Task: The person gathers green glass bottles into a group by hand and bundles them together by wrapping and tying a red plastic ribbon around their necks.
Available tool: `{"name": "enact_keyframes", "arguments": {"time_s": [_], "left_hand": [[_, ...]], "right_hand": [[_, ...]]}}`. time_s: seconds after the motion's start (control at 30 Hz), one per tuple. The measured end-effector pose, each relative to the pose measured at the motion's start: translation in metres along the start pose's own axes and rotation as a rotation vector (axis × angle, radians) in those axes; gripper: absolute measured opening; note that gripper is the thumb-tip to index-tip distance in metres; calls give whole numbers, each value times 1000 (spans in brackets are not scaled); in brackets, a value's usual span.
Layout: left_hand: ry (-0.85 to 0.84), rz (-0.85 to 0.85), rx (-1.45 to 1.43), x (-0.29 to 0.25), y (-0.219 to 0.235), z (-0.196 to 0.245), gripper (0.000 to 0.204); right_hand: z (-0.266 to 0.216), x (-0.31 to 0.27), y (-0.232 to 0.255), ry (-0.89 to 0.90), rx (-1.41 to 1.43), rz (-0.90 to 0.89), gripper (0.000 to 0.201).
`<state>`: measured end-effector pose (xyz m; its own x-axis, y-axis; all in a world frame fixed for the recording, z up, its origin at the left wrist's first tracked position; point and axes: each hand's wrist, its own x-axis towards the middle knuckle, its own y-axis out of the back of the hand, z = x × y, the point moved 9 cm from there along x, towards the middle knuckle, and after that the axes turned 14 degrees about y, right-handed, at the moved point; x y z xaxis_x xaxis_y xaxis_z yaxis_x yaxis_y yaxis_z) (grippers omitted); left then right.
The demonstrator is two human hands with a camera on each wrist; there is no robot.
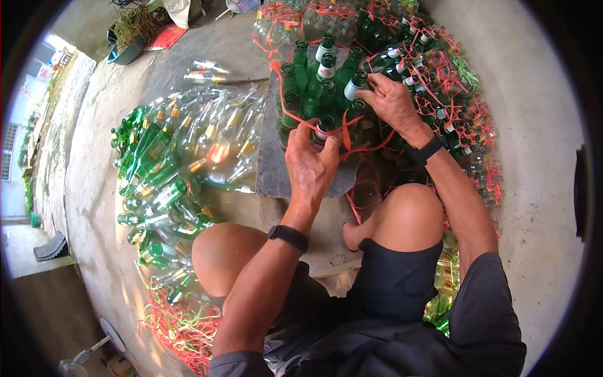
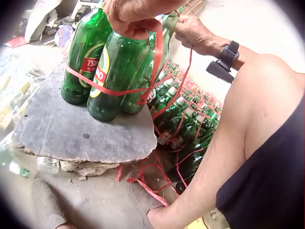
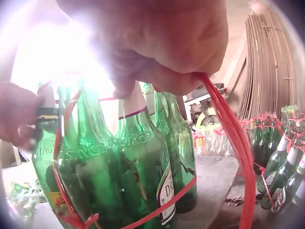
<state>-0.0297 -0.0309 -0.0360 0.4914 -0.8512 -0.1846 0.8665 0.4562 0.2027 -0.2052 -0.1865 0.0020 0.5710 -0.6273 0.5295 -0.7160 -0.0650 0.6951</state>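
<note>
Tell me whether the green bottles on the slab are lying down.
No, the left wrist view shows the green bottles standing upright on the slab.

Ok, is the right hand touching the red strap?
Touching: the right wrist view shows the right hand gripping the red strap, which runs from under its fingers.

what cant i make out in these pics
Head view: label wording on the loose clear glass bottles; too small.
Left wrist view: mouth of the nearest standing green glass bottle; hidden by the left hand.
Right wrist view: the gripped stretch of red plastic strap; hidden inside the right hand.
</note>
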Motion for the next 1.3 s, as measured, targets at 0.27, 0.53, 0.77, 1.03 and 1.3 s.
{"name": "enact_keyframes", "arguments": {"time_s": [0.27,0.53,0.77,1.03,1.3], "left_hand": [[-75,58,22,1,3,2,39],[13,-9,-66,1,2,-1,41],[-43,19,-2,0,3,6,39],[-70,39,19,-3,5,11,35],[-137,60,57,-2,5,11,34]], "right_hand": [[-2,0,-4,19,-61,-7,33],[-8,3,-6,104,-124,-78,25],[-16,2,-4,108,-209,-87,27],[-16,3,-6,211,-266,-88,32],[-27,3,-12,286,-471,-238,29]]}}
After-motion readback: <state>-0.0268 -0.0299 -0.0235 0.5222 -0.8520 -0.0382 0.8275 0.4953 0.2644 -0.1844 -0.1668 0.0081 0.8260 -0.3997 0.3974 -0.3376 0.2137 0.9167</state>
